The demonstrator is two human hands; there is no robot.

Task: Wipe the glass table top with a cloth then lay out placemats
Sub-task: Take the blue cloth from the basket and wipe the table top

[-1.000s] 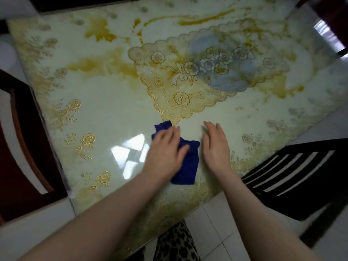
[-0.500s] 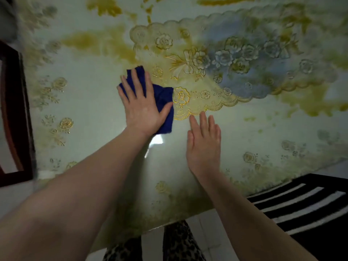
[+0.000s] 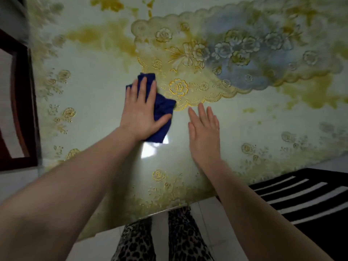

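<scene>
A dark blue cloth (image 3: pixel 163 110) lies bunched on the glass table top (image 3: pixel 90 102). My left hand (image 3: pixel 141 112) presses flat on the cloth with fingers spread, covering most of it. My right hand (image 3: pixel 204 132) rests flat on the bare glass to the right of the cloth, fingers together, holding nothing. A scalloped gold-and-blue floral placemat (image 3: pixel 216 59) lies on the table just beyond both hands; the cloth's right edge touches its near edge.
A dark wooden chair (image 3: pixel 20 102) stands at the table's left side. A black-and-white striped chair seat (image 3: pixel 305 200) sits at the lower right. The table's near edge (image 3: pixel 169 210) runs just above my leopard-print legs (image 3: pixel 162 240) and the white tiled floor.
My left hand pushed the cloth away from the near edge up to the placemat's edge, then drew it slightly back toward me. My right hand stayed flat on the glass.
</scene>
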